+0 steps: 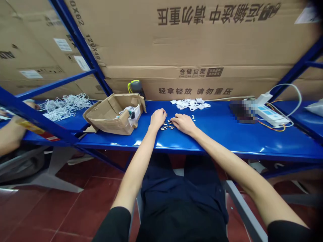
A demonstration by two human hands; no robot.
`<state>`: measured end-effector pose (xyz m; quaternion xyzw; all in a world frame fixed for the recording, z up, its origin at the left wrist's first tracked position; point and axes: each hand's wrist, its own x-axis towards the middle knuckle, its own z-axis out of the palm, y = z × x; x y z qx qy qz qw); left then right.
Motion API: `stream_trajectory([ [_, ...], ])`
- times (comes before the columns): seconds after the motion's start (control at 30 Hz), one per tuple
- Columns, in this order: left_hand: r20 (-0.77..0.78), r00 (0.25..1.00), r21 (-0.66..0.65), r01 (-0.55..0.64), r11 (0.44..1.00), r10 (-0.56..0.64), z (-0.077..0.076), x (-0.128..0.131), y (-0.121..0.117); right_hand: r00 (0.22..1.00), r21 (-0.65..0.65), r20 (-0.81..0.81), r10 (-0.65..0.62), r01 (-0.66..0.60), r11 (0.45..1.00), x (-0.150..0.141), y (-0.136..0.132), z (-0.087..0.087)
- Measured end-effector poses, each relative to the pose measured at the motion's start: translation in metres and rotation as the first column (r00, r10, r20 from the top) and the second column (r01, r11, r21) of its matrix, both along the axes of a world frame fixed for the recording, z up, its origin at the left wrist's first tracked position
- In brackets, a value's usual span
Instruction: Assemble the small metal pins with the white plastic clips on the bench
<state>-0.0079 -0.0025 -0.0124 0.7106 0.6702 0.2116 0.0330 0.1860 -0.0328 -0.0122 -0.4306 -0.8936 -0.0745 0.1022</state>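
Observation:
On the blue table, my left hand [158, 118] rests with its fingers curled together; what they hold, if anything, is too small to make out. My right hand [184, 123] lies just to the right, fingers bent and drawn together at the edge of a little pile of small metal-and-dark parts [167, 127]. Whether a part is between those fingertips cannot be seen. Behind both hands is a heap of flat white plastic pieces [190, 104]. A few tiny white bits [193, 118] lie beyond my right wrist.
An open cardboard box [106, 124] with mixed items stands left, a dark bottle [137, 88] behind it. A white power strip [274, 116] with cables and a blurred dark object [243, 111] lie right. Beyond the blue post are white cords [67, 106] and another person's arm [11, 134].

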Motion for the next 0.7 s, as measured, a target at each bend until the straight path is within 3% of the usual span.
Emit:
stream_trajectory([
  [0.13, -0.041, 0.999, 0.001, 0.013, 1.0, -0.013, 0.002, 0.002, -0.002, 0.966, 0.026, -0.146, -0.215, 0.221, 0.975, 0.025, 0.014, 0.004],
  [0.27, -0.075, 0.996, -0.001, 0.045, 0.999, -0.045, 0.003, 0.005, -0.001, 0.859, -0.007, -0.184, -0.478, 0.485, 0.875, 0.063, 0.025, 0.01],
  [0.43, -0.074, 0.995, 0.05, 0.065, 0.997, -0.061, 0.003, 0.007, 0.0, 0.83, -0.075, -0.13, -0.542, 0.537, 0.841, 0.084, 0.026, 0.014],
  [0.7, 0.104, 0.954, 0.205, 0.257, 0.944, -0.282, 0.001, 0.019, -0.001, 0.876, -0.081, -0.122, -0.466, 0.459, 0.885, 0.071, 0.028, 0.008],
])
